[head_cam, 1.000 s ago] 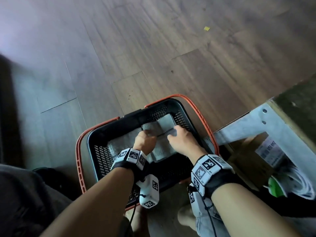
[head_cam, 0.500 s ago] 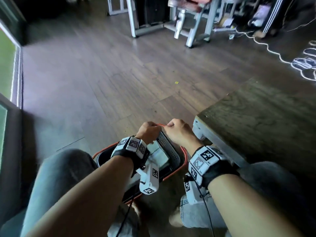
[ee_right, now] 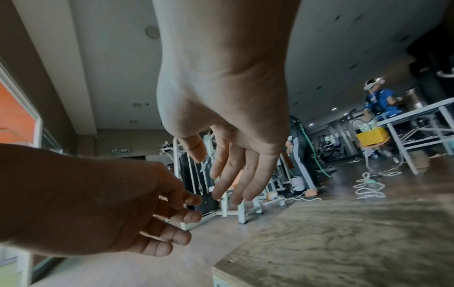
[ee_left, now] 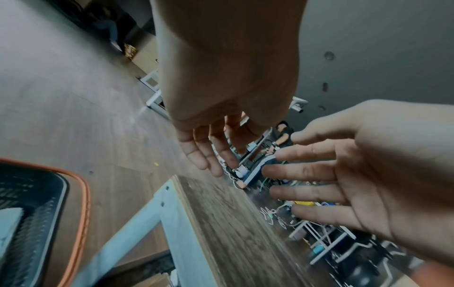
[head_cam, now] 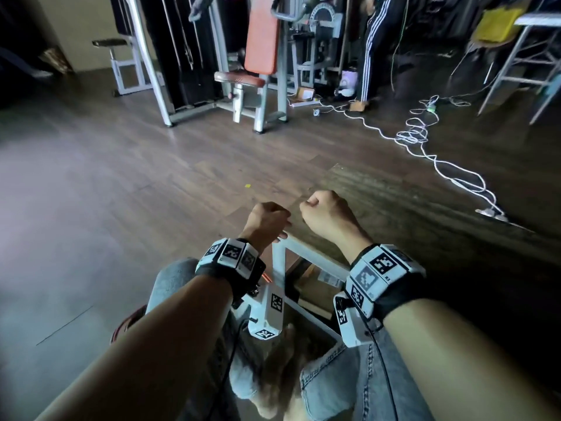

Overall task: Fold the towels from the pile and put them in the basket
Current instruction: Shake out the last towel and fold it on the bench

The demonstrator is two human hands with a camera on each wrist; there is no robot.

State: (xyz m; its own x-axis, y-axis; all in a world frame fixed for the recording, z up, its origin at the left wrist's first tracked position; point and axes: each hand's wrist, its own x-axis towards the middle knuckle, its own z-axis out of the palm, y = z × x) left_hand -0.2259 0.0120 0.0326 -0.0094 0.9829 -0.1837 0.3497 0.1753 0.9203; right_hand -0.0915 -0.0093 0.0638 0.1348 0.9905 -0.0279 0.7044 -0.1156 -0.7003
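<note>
Head view: the left hand (head_cam: pixel 267 221) and right hand (head_cam: pixel 326 215) hang side by side above the near corner of the wooden worktop (head_cam: pixel 425 226), both grips empty.

Left wrist view: both grips released, fingers (ee_left: pixel 203 153) loose; the black basket (ee_left: pixel 34 217) with orange handle sits below-left, a pale towel (ee_left: pixel 10 219) inside.

Right wrist view: fingers (ee_right: pixel 236 174) relaxed, grasping nothing.

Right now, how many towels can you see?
1: a pale towel in the basket, at the left wrist view's lower-left edge. Others may lie hidden beneath it.
</note>
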